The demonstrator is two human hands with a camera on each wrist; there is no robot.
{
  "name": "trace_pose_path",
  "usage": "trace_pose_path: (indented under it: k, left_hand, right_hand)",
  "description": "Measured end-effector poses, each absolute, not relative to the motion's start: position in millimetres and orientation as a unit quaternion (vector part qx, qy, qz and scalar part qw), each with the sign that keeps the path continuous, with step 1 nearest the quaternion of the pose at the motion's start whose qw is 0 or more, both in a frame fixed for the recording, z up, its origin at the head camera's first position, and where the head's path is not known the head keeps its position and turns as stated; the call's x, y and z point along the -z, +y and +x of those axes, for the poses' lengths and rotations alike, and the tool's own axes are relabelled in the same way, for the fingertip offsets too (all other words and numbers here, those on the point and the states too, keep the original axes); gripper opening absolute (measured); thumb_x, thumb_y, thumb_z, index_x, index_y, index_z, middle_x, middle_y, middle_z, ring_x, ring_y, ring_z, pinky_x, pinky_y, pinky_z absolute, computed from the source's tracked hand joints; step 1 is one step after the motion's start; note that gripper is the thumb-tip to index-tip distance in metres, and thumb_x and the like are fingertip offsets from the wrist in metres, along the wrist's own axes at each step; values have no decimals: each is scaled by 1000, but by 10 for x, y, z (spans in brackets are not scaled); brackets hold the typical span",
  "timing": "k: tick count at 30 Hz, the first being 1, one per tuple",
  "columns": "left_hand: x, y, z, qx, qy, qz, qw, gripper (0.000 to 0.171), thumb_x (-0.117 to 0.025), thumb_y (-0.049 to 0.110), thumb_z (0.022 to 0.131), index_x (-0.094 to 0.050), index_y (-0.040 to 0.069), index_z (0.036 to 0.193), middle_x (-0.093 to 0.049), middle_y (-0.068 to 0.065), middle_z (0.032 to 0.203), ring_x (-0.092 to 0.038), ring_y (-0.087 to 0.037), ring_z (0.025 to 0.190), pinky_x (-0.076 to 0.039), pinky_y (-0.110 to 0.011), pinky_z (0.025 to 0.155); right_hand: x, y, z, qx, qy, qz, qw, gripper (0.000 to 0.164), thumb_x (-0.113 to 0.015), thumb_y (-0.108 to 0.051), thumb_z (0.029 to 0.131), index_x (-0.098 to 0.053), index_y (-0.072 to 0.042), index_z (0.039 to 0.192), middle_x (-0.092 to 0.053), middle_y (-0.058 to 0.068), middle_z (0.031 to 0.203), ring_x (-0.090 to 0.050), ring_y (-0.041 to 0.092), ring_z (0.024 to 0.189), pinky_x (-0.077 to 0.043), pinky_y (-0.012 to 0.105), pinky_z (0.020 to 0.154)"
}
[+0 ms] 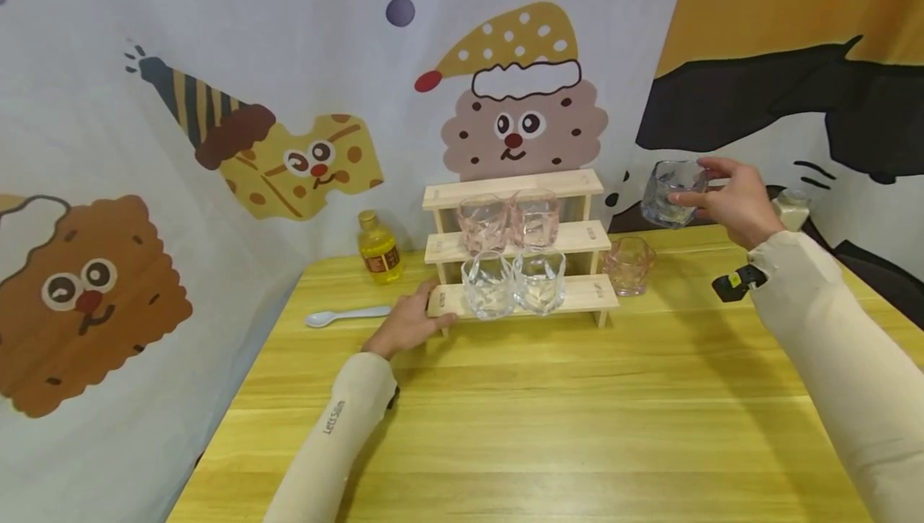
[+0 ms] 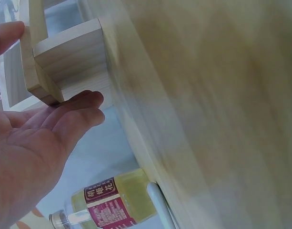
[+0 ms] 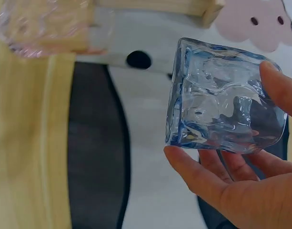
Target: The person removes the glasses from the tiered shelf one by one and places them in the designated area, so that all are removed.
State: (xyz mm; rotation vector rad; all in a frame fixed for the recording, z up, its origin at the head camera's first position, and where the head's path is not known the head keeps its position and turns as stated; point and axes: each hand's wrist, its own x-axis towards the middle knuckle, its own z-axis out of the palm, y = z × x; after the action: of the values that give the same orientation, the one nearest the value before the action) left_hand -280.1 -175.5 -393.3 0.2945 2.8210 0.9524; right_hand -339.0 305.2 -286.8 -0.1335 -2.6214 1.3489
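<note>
Up at the right, my right hand (image 1: 743,198) holds a bluish clear glass (image 1: 673,194) in the air, thumb on one side and fingers on the other. In the right wrist view the glass (image 3: 226,95) is tilted on its side. At the left end of the lowest step of a three-step wooden display stand (image 1: 593,292), my left hand (image 1: 410,321) grips the board between thumb and fingers; the left wrist view shows that board end (image 2: 43,86). Two clear glasses (image 1: 488,286) stand on the lowest step, two pinkish glasses (image 1: 482,222) on the middle one. The top step bears nothing.
Right of the stand, another pinkish glass (image 1: 630,266) sits on the wooden table (image 1: 520,427). A small yellow oil bottle (image 1: 379,249) and a white spoon (image 1: 346,315) are at the left. A jar (image 1: 792,208) stands behind my right wrist, before a printed cloth (image 1: 289,42).
</note>
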Motion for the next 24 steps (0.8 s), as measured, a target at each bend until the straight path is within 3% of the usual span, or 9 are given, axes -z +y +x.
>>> trace_pose_path:
  k: [3, 8, 12, 14, 16, 19, 24]
  left_hand:
    - [3931, -1753, -2802, -316, 941, 99, 72, 81, -67, 45, 93, -30, 11, 157, -68, -16, 118, -65, -23, 98, -51, -44, 91]
    - [3943, -1753, -2812, -316, 941, 95, 78, 82, -66, 47, 94, -29, 11, 157, -66, -17, 125, -65, -27, 108, -51, -48, 96]
    - [3926, -1754, -2808, -315, 942, 93, 75, 82, -66, 47, 93, -29, 10, 157, -66, -19, 127, -65, -29, 110, -50, -49, 98]
    - [3920, -1756, -2811, -316, 941, 93, 73, 82, -67, 46, 93, -29, 10, 157, -67, -18, 123, -66, -27, 104, -52, -47, 94]
    - [3917, -1756, -2814, -315, 942, 94, 73, 82, -67, 45, 93, -29, 10, 157, -68, -16, 116, -65, -25, 95, -52, -44, 88]
    - [3919, -1754, -2815, -317, 941, 93, 76, 82, -67, 44, 94, -29, 10, 157, -69, -14, 109, -64, -22, 88, -51, -42, 84]
    - [3927, -1747, -2805, -314, 942, 96, 74, 82, -66, 45, 94, -29, 10, 157, -68, -17, 119, -65, -25, 101, -51, -46, 94]
  right_hand:
    - [2971, 3135, -3368, -457, -882, -43, 101, 92, -74, -35, 91, -21, -8, 161, -28, 28, 153, -51, 20, 104, -54, 18, 67]
    - [3148, 3260, -3328, -459, -882, -60, 88, 93, -72, -33, 92, -17, -6, 161, -22, 27, 163, -42, 40, 130, -51, 14, 65]
    - [3312, 3320, -3334, -472, -876, -76, 71, 92, -73, -28, 92, -16, -5, 161, -19, 26, 165, -36, 46, 140, -58, 34, 86]
    - [3402, 3342, -3341, -482, -870, -75, 64, 91, -73, -27, 93, -17, -3, 161, -20, 28, 163, -37, 47, 139, -53, 48, 97]
    - [3491, 3364, -3340, -488, -868, -71, 56, 91, -73, -26, 93, -17, -2, 160, -21, 31, 160, -40, 47, 136, -51, 53, 99]
    - [3615, 3399, -3328, -484, -872, -63, 46, 91, -73, -25, 93, -17, 1, 159, -23, 33, 155, -46, 43, 124, -56, 45, 91]
    - [3736, 3440, -3302, -476, -878, -48, 30, 93, -75, -21, 91, -17, 6, 157, -26, 32, 150, -51, 30, 108, -58, 31, 77]
